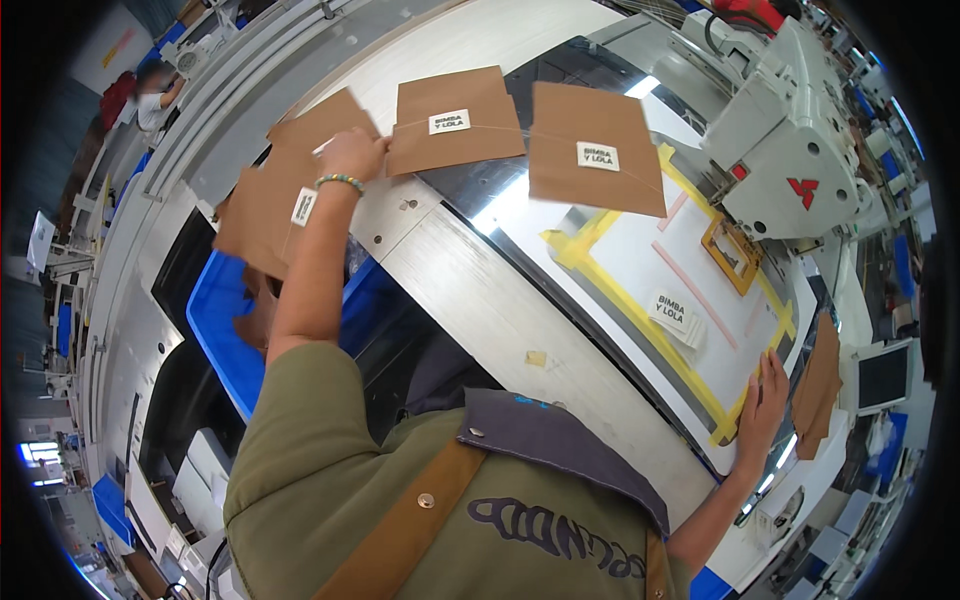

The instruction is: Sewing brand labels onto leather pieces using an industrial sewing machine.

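My left hand point(352, 158), with a beaded bracelet at the wrist, is closed on a brown panel point(345, 112) at the left; its fingertips are partly hidden. Below it, another brown panel point(260, 215) with a white label hangs over a blue bin. Two more labelled brown panels, one in the middle point(455, 95) and one to the right point(590, 180), lie in a row, with a thin thread running across them. My right hand point(765, 405) rests with fingers extended on the yellow-taped edge of a white template sheet point(640, 265). On that sheet sits a small stack of white labels point(675, 315).
A white sewing machine head point(795, 140) stands at the right, with a yellow clamp frame point(732, 252) under it. Brown scraps lie in the blue bin point(220, 325). Another brown piece point(818, 390) is beyond my right hand. A person point(155, 105) sits far left.
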`<state>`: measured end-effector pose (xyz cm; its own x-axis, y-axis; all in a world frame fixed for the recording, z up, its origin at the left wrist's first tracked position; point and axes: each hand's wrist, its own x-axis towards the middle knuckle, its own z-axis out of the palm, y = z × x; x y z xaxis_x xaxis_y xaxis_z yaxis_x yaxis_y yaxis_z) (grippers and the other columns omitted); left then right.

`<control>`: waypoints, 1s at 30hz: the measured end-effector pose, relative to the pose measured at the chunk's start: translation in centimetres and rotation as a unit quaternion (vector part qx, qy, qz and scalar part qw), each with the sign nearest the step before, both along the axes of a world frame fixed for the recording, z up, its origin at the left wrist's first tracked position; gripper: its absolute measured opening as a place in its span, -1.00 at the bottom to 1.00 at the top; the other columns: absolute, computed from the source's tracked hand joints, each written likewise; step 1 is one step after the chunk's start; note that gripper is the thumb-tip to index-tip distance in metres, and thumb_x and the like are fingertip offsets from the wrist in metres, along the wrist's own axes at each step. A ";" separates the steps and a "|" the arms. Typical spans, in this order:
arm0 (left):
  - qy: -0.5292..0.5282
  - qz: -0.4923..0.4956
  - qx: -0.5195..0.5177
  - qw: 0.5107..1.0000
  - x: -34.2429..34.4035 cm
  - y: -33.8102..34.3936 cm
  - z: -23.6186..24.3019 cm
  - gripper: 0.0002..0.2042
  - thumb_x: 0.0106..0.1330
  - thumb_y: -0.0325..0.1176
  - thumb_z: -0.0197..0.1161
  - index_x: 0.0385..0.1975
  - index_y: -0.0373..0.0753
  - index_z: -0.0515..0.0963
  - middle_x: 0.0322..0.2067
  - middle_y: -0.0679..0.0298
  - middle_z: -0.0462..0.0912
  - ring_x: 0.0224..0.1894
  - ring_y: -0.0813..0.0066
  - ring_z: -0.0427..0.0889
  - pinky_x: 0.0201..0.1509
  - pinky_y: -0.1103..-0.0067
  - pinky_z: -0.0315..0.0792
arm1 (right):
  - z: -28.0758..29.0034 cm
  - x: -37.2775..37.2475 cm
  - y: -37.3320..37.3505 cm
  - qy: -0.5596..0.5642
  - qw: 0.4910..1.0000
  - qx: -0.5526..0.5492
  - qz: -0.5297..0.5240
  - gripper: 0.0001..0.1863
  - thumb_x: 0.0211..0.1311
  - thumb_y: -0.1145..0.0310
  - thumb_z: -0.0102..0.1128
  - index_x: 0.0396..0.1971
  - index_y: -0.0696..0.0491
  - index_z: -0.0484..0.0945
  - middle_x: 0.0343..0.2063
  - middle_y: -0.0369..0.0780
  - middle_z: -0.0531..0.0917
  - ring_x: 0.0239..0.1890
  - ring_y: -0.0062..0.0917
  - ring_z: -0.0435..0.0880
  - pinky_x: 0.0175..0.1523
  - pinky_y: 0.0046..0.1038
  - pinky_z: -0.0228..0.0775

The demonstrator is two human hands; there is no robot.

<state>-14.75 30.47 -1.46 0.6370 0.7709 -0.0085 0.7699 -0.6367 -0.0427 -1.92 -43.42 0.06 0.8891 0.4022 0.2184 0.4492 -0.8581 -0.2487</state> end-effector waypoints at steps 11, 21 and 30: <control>-0.239 -0.365 0.010 0.900 2.4 -10.1 0.0 -0.39 0.64 0.01 0.18 0.53 -0.23 0.45 0.56 -0.10 0.39 0.56 -0.19 0.38 0.60 0.14 0.32 | 4.3 -3.9 -2.1 -0.098 0.995 0.015 -0.012 -0.63 0.49 0.36 0.36 0.23 0.08 0.72 0.37 -0.15 0.66 0.50 -0.13 0.50 0.56 -0.15 0.31; -0.109 -0.528 -0.024 0.842 15.1 -12.8 -3.9 -0.35 0.73 0.06 -0.06 0.72 -0.02 0.17 0.73 0.22 0.11 0.77 0.14 -0.02 0.79 0.14 -0.17 | -2.4 -20.7 -7.7 -0.094 0.977 0.002 -0.193 -0.54 0.49 0.28 0.35 0.31 0.09 0.65 0.47 -0.04 0.52 0.54 -0.06 0.43 0.61 0.01 0.18; -0.167 -0.575 -0.093 0.796 21.1 -8.6 -3.9 -0.42 0.70 -0.11 0.11 0.61 -0.24 0.35 0.62 0.04 0.35 0.69 0.00 0.20 0.74 0.17 0.08 | -6.0 -22.1 -5.9 -0.227 0.885 0.147 -0.378 -0.55 0.48 0.33 0.34 0.30 0.12 0.65 0.45 -0.02 0.54 0.46 -0.03 0.49 0.53 -0.06 0.28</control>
